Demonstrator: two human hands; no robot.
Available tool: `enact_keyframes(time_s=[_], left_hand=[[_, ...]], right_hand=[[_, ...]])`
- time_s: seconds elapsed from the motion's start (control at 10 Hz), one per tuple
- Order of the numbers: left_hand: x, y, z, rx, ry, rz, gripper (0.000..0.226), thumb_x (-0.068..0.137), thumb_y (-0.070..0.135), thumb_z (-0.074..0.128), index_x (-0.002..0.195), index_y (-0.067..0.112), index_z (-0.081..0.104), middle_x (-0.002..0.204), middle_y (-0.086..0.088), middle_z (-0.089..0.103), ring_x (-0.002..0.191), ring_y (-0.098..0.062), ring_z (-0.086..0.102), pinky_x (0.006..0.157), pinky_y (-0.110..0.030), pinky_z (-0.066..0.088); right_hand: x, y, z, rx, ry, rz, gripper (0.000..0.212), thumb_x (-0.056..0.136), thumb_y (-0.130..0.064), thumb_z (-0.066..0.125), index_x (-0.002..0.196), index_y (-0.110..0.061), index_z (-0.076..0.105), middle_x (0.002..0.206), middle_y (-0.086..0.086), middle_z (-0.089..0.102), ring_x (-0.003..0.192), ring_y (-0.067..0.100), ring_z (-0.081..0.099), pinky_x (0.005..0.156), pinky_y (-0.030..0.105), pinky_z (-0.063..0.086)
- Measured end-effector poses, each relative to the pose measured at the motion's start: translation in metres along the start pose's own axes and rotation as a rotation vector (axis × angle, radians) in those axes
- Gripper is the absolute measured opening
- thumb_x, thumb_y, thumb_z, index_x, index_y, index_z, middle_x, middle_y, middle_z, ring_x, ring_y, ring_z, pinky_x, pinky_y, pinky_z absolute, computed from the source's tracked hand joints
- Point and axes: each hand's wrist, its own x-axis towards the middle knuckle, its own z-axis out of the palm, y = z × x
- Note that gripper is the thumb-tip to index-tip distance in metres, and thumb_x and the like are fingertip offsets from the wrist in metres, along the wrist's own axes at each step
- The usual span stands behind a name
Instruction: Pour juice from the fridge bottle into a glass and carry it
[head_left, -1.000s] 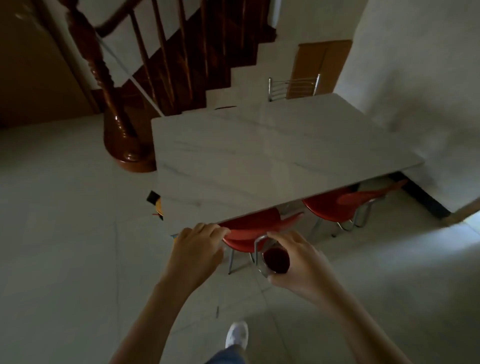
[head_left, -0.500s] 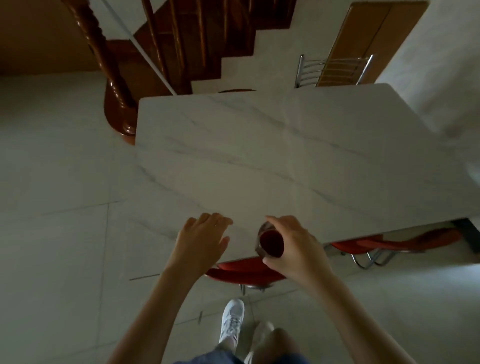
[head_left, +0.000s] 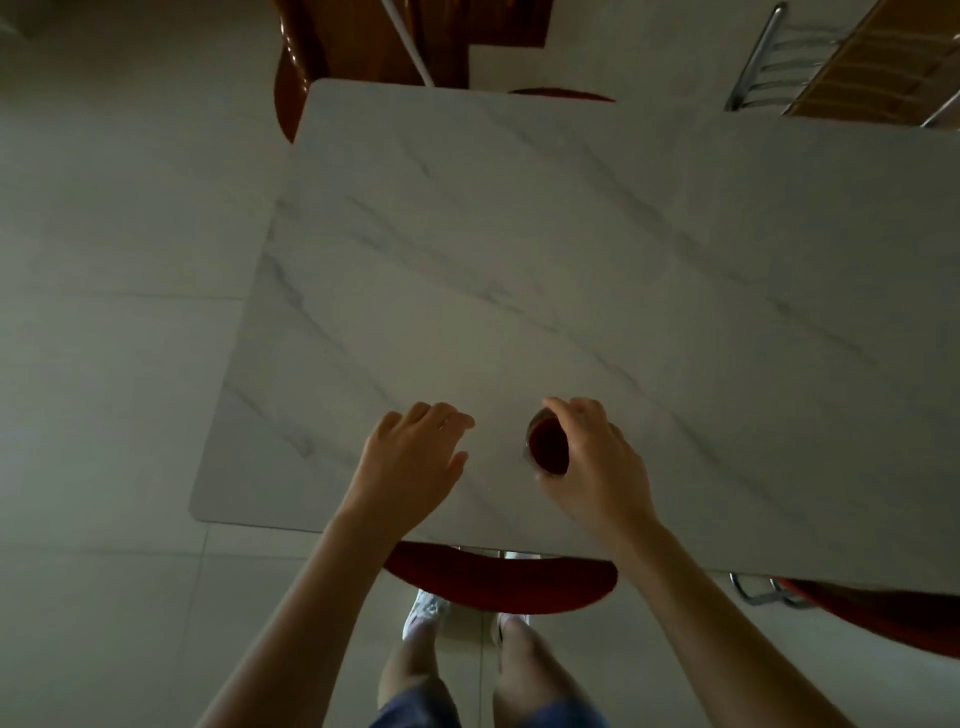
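A small glass (head_left: 546, 446) filled with dark red juice is gripped from the right side by my right hand (head_left: 597, 462), over the near part of the white marble table (head_left: 571, 249). Whether the glass rests on the tabletop or hangs just above it I cannot tell. My left hand (head_left: 410, 457) hovers palm down beside it on the left, fingers loosely spread, holding nothing. The fridge and the juice bottle are out of view.
A red chair (head_left: 498, 582) is tucked under the table's near edge, another red seat (head_left: 878, 613) at the lower right. A metal chair back (head_left: 769, 57) stands at the far side. A wooden stair post (head_left: 296, 78) rises beyond the table's left corner. My feet stand on pale floor tiles.
I have walked up to the table; both hands, with the glass in the right one, have moved from in front of the near edge to over the tabletop.
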Motion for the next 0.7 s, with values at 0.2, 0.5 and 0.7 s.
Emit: enact_keyframes(time_s=[0.2,0.5,0.7], left_hand=[[0.009,0.008,0.005,-0.018,0.013,-0.028,0.033,0.078,0.025,0.073,0.110,0.020,0.066,0.106,0.004,0.069,0.091,-0.017,0.067,0.072,-0.032,0.051],[0.011,0.015,0.004,-0.021,-0.003,-0.028,0.033,0.076,0.024,0.075,0.108,0.019,0.066,0.103,0.004,0.069,0.087,-0.016,0.068,0.071,-0.032,0.052],[0.005,0.015,-0.006,-0.041,0.017,-0.005,0.032,0.078,0.025,0.073,0.109,0.020,0.066,0.104,0.005,0.069,0.087,-0.014,0.067,0.073,-0.031,0.051]], right_hand=[[0.007,0.014,0.004,-0.018,-0.061,0.011,0.076,0.074,-0.032,0.073,0.137,-0.028,0.030,0.135,-0.001,0.037,0.115,0.024,0.050,0.086,0.038,0.053],[0.011,0.022,0.005,0.034,-0.052,-0.017,0.084,0.075,-0.036,0.073,0.141,-0.030,0.022,0.144,0.000,0.030,0.123,0.024,0.044,0.088,0.038,0.052],[0.013,0.019,-0.003,0.058,-0.151,-0.014,0.109,0.072,-0.046,0.073,0.146,-0.033,-0.006,0.158,0.004,0.002,0.142,0.029,0.018,0.104,0.044,0.037]])
